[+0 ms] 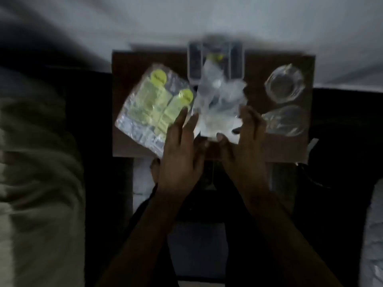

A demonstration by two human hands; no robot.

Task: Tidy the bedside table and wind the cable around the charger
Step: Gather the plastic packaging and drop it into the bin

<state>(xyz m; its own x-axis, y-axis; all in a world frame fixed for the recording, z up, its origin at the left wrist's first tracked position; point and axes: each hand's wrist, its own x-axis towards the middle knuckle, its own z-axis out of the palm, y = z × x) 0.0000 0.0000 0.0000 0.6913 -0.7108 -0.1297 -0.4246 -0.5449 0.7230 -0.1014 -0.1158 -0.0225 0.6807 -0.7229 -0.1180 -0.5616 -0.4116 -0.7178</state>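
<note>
Two glasses [285, 85] — two yellow-capped bottles [154, 96] — one plastic bag [217, 100].

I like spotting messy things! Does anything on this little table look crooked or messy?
Yes. The clear packet of yellow-capped bottles lies slanted, its corner hanging over the table front edge. In the middle, a crumpled clear plastic bag sits loosely between both hands. The picture is blurry, so finer details are unclear.
</note>
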